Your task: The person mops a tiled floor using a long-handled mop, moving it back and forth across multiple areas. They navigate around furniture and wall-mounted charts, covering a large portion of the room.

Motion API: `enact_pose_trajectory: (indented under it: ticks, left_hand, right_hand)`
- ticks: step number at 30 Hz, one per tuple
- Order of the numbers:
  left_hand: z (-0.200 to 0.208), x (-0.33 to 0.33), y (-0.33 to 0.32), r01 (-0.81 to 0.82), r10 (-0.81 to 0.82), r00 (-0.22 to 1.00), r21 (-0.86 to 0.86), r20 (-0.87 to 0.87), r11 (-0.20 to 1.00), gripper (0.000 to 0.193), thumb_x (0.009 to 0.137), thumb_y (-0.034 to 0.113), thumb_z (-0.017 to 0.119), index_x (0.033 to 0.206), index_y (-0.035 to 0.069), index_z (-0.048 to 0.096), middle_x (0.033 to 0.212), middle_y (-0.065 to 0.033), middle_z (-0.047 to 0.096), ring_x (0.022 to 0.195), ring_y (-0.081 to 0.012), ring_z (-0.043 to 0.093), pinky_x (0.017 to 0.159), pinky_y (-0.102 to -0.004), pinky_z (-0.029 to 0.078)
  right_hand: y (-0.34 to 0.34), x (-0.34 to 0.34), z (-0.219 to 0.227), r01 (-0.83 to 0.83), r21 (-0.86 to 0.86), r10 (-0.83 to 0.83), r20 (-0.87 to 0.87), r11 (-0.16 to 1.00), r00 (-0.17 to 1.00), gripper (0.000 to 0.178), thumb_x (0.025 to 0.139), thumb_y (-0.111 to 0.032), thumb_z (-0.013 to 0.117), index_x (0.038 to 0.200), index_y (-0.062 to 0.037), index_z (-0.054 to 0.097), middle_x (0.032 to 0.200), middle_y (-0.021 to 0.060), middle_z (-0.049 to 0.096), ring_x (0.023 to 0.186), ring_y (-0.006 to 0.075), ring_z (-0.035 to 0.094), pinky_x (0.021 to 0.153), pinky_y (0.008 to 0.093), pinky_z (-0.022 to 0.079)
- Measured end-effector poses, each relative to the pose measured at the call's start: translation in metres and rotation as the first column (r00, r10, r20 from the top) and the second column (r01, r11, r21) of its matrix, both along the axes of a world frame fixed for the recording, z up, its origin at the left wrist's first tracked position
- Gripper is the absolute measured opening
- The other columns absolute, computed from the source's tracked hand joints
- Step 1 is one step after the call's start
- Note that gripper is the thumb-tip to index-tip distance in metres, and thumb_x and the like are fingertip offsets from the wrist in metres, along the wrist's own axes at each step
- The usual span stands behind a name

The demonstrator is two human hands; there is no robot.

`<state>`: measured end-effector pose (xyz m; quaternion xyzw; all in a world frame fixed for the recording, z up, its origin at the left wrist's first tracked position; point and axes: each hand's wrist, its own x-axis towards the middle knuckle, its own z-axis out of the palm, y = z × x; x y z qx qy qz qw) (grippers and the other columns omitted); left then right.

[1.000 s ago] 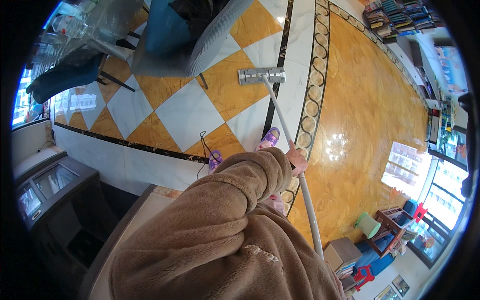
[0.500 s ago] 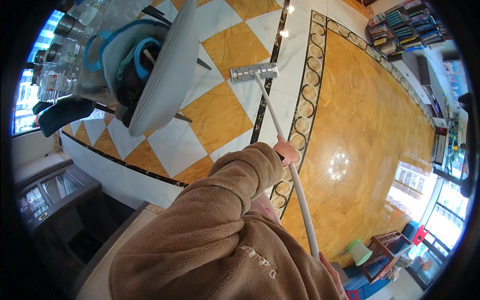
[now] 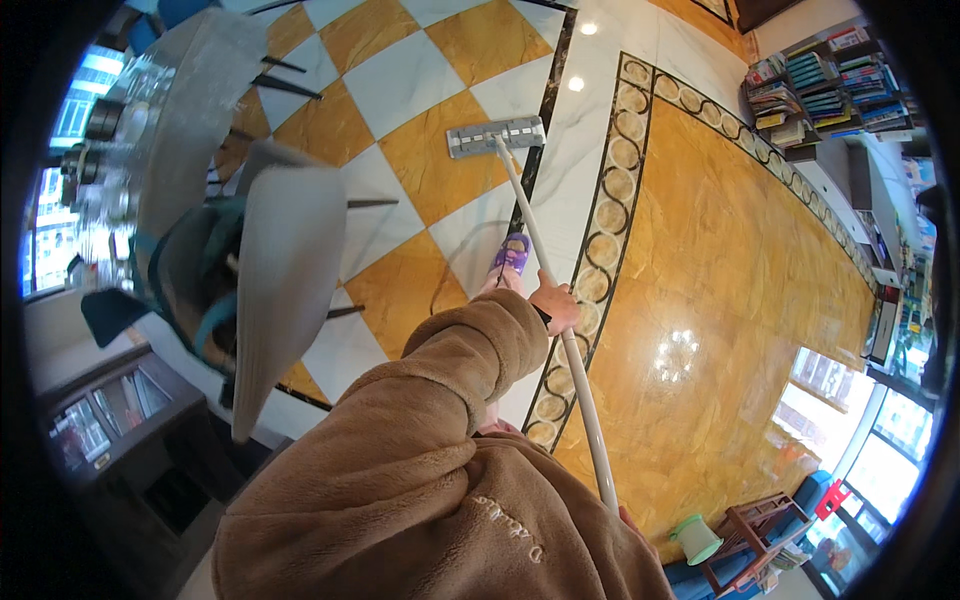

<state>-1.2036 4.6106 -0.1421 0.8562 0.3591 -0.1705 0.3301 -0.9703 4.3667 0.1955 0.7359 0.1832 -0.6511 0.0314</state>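
Note:
My left hand (image 3: pixel 555 304), reaching out in a brown fleece sleeve, is wrapped round the white pole of a flat mop (image 3: pixel 583 400). The mop's grey rectangular head (image 3: pixel 495 137) lies flat on the checkered tiles, at the dark border strip. Low in the picture, my right hand (image 3: pixel 634 530) shows only as a sliver at the pole's near end, closed on it; most of its fingers are hidden by my clothing. My foot in a purple slipper (image 3: pixel 511 254) stands just left of the pole.
A pale chair (image 3: pixel 290 270) with a dark and blue bag on it stands at the left, beside a table (image 3: pixel 190 130) bearing glassware. A dark cabinet (image 3: pixel 130 410) is at the lower left. Bookshelves (image 3: pixel 825 85) line the far right. A green bin (image 3: pixel 695 540) and wooden stool (image 3: pixel 755 530) stand lower right.
The mop head has slid farther forward and left across the tiles. My view has moved forward, the chair now sits lower at the left, and my slippered foot has come into view.

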Motion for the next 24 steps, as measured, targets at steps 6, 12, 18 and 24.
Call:
enact_pose_trajectory:
  ticks: [6,12,18,24]
  left_hand:
    - [-0.041,-0.025,0.213,-0.090,0.088,0.996,0.055,0.032,0.994,0.016,0.087,0.021,0.060,0.092,0.026,0.074,0.101,0.0007,0.066,0.112,-0.0252,0.055,0.096,-0.0760,0.027]
    - [-0.064,-0.070,0.381,-0.029,0.001,0.996,0.316,0.088,0.948,0.014,0.081,0.015,0.060,0.079,0.023,0.071,0.083,-0.0027,0.065,0.094,-0.0260,0.061,0.093,-0.0543,0.040]
    - [-0.034,-0.004,0.347,0.188,-0.212,0.925,0.104,0.316,0.977,0.003,0.075,0.014,0.063,0.076,0.014,0.066,0.072,-0.0127,0.066,0.075,-0.0367,0.068,0.064,-0.0472,0.053]
    - [0.057,0.118,0.209,0.503,-0.414,0.783,-0.081,0.465,0.860,0.005,0.073,0.013,0.070,0.078,0.011,0.072,0.080,-0.0105,0.072,0.080,-0.0307,0.071,0.068,-0.0436,0.057]
  right_hand:
    - [0.220,-0.034,-0.028,0.061,0.046,-0.052,-0.184,0.997,0.982,0.074,0.091,-0.004,0.057,0.157,-0.0110,0.023,0.079,0.0062,0.064,0.065,0.0167,0.060,0.060,0.0315,0.049]
    - [0.368,-0.053,-0.048,-0.113,0.079,0.125,-0.158,0.990,0.979,0.072,0.092,-0.004,0.056,0.156,-0.0093,0.025,0.078,0.0087,0.060,0.066,0.0177,0.059,0.060,0.0323,0.049]
    - [0.312,0.008,-0.019,-0.543,0.416,0.469,0.274,0.729,0.840,0.072,0.085,-0.007,0.063,0.151,-0.0109,0.035,0.096,0.0284,0.066,0.086,0.0395,0.068,0.067,0.0458,0.052]
    - [0.216,0.060,0.098,-0.236,-0.213,0.304,0.394,0.948,0.867,0.070,0.084,-0.011,0.065,0.149,-0.0121,0.038,0.099,0.0293,0.066,0.091,0.0420,0.067,0.071,0.0474,0.051]
